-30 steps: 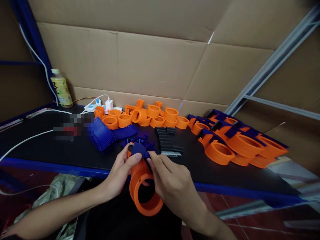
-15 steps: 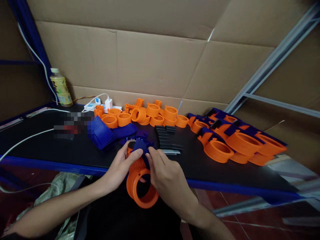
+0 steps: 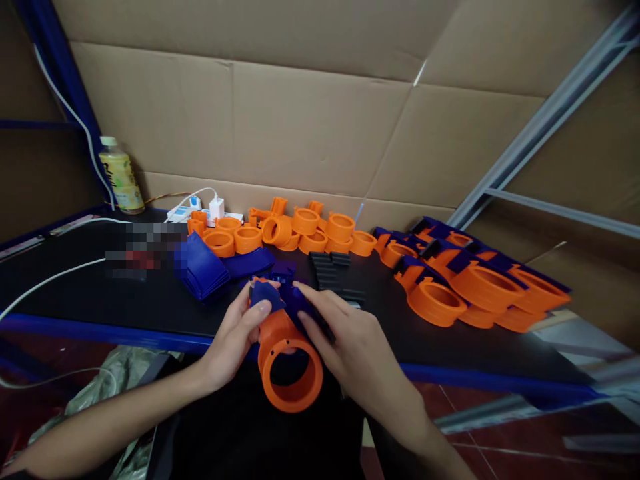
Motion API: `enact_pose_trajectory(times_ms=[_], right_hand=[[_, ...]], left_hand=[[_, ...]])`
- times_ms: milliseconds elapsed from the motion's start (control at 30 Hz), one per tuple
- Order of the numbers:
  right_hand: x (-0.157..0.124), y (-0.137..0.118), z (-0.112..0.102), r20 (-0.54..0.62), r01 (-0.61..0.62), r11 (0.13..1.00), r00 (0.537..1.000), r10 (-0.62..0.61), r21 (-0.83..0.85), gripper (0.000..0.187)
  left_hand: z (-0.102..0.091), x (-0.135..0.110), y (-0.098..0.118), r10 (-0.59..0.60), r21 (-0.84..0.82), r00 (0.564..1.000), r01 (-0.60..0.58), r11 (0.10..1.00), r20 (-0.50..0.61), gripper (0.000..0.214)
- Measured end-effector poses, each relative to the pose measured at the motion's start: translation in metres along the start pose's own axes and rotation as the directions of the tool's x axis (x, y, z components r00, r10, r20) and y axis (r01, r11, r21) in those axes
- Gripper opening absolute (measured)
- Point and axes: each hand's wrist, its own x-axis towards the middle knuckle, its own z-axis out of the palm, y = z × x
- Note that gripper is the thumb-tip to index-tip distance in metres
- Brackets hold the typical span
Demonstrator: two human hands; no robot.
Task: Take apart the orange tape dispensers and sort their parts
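Between my hands is an orange tape dispenser (image 3: 290, 383), its round opening facing me, with a blue plastic flap (image 3: 267, 295) at its upper end. My left hand (image 3: 231, 342) grips that upper end from the left, thumb pressed on the flap. My right hand (image 3: 353, 340) holds the dispenser's right side, fingers bent against dark blue material there; its fingertips partly hide the contact. Just beyond them lie small blue parts (image 3: 283, 269) on the black tabletop (image 3: 150, 303).
Several orange rings (image 3: 314, 241) are grouped at the back. Stacked blue flaps (image 3: 204, 267) lie left of centre, black strips (image 3: 327, 275) right of it. Orange-and-blue dispensers (image 3: 437, 300) are piled at right. A bottle (image 3: 121, 177), a power strip (image 3: 177, 215) and white cables stand or run at left.
The dispenser has shifted slightly right and turned its opening more toward me. The blue flap under my left thumb has tilted left. My right fingers have straightened somewhat along its right side.
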Motion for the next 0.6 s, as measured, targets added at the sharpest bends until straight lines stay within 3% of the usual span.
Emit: enact_pose_trajectory(times_ms=[67,200,267,367,600], right_hand=[[0.004,0.010,-0.011,0.009,0.013,0.994,1.000,-0.014,0.106,0.040],[0.038,0.045,-0.023,-0.183,-0.032,0.994,0.982,0.050,0.100,0.027],[0.066,0.056,-0.022,-0.104,-0.020,0.993,0.994,0.032,0.114,0.019],[0.110,0.060,-0.009,0.068,0.074,0.980,0.994,-0.088,0.186,0.015],[0.189,0.058,0.057,0.232,0.163,0.955,0.947,-0.222,0.247,0.017]], left_hand=[[-0.002,0.000,-0.001,0.024,-0.028,1.000,-0.024,0.999,0.006,0.041],[-0.003,-0.001,0.001,-0.007,-0.029,0.990,0.011,1.000,0.143,0.042],[-0.003,-0.001,0.003,-0.019,-0.010,0.976,0.021,1.000,0.217,0.041],[-0.005,-0.001,0.003,-0.025,0.002,0.961,0.026,1.000,0.274,0.040],[-0.009,0.002,0.003,-0.007,-0.086,0.949,0.036,0.996,0.315,0.044]])
